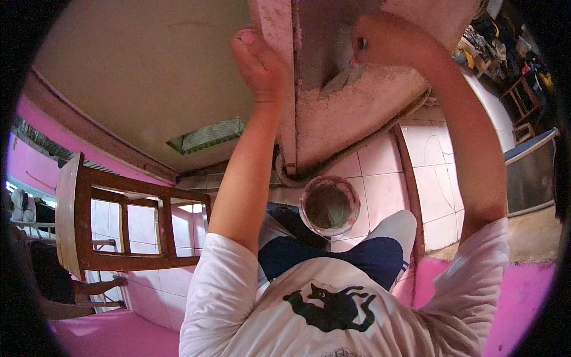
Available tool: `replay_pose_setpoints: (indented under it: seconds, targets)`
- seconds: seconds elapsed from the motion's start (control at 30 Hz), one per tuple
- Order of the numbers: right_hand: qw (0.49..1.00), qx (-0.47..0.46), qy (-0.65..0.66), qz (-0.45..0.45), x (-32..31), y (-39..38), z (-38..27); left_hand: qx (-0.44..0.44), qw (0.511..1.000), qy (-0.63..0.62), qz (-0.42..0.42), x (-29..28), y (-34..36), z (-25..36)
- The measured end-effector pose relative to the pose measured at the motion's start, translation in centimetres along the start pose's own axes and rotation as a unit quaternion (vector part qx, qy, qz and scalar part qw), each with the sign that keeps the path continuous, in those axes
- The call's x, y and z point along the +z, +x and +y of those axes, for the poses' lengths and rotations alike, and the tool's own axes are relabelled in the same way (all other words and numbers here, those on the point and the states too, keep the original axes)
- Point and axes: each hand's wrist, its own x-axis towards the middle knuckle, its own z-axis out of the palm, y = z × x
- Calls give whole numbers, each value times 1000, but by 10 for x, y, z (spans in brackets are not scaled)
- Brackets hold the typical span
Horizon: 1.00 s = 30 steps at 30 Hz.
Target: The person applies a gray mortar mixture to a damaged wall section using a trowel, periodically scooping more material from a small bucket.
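My right hand [383, 43] is closed round a putty knife, whose wide thin blade [342, 81] lies against a wall face. Dark grey, wet-looking plaster [324, 41] covers the upper part of that face; the lower part [357, 113] is dull pink and rough. My left hand [259, 66] is a closed fist beside the narrow pale edge [284, 89] of the wall. Its thumb is on top, and whatever the fingers hold, if anything, is hidden. A round bucket [355, 221] with greyish paste inside stands on the floor between my legs.
A brown wooden chair frame [80, 214] lies at the left near a wall with a small vent opening [205, 135]. Pale tiles [380, 169] cover the floor. A grey tub [531, 175] stands at the far right, below cluttered items [496, 44].
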Motion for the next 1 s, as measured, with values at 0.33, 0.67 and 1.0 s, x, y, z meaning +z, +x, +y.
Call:
replay_pose_setpoints:
  seconds: [0.33, 0.67, 1.0]
  targets:
    - [999, 9, -10, -39, -33, -28, 24, 33, 999, -4, 7, -1, 3, 0]
    - [1000, -11, -13, 24, 5, -18, 41, 20, 999, 28, -10, -2, 4, 1]
    - [994, -53, -10, 98, -6, -42, 53, -13, 999, 44, 23, 4, -6, -10]
